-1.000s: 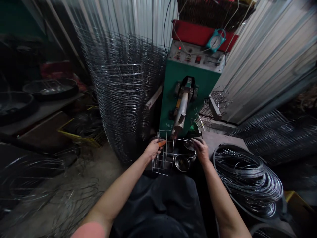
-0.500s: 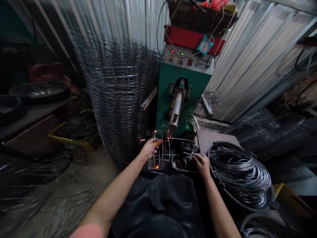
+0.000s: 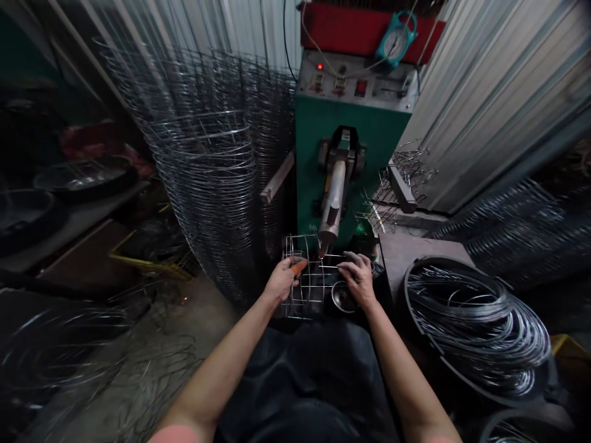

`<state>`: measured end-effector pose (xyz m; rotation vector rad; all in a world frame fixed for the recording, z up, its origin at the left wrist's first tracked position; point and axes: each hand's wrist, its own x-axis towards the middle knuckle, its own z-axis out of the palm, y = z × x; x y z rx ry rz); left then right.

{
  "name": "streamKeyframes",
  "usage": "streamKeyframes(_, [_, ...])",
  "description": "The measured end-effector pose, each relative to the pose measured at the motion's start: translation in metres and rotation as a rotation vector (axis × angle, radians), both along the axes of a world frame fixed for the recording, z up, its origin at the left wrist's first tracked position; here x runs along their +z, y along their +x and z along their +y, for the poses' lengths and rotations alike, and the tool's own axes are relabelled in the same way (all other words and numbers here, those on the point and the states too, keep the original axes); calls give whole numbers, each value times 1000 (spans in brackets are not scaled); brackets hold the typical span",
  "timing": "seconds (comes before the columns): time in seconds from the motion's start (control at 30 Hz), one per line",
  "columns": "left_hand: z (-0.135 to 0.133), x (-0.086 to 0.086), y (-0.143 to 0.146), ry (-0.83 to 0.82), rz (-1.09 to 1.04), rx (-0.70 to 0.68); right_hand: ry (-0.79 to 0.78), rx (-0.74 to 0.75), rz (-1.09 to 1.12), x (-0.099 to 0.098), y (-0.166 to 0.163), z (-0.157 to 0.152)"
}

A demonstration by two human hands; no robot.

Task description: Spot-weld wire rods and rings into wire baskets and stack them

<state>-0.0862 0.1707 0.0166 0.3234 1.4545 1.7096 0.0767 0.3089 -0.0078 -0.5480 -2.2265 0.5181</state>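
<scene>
— While the head camera looked down at the bench, what did the left hand [image 3: 281, 279] have hold of?

— Its fingers were curled closed around the side of a welded wire cage [image 3: 310, 278], and an orange fingertip cover [image 3: 299, 266] showed against the wires.

— And the right hand [image 3: 357, 278]?

— It lay half open, with spread fingers on the cage's horizontal wires. I couldn't tell how firmly it gripped them.

— Where was the cage?

— Directly in front of a green spot welding machine [image 3: 351, 160], with the machine's upper electrode [image 3: 335, 197] coming down to its top wires. I couldn't tell whether the tip touched them. A polished steel bowl [image 3: 344, 297] sat just below the right hand.

— Any writing on the machine?

— Small characters near its lower left corner [image 3: 313, 227], too small to read. A round gauge [image 3: 397, 38] hung above its control panel [image 3: 355, 83].

— What stood around it?

— Left of the machine rose a tall stack of galvanized wire rings [image 3: 203, 166], backed by corrugated metal sheeting [image 3: 498, 92]. To its right, a heap of glossy coiled wire [image 3: 475, 332] lay in a dark round holder.
</scene>
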Motion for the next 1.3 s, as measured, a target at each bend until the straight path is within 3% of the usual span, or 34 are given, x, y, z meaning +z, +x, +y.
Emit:
streamKeyframes(0.3, [1, 0, -3, 34, -68, -3, 69, 77, -86, 10, 4, 9])
streamKeyframes(0.97, [20, -4, -20, 62, -114, -3, 75, 65, -54, 8, -9, 23])
streamKeyframes(1.3, [27, -4, -26, -9, -110, -12, 94, 71, -54, 5, -11, 30])
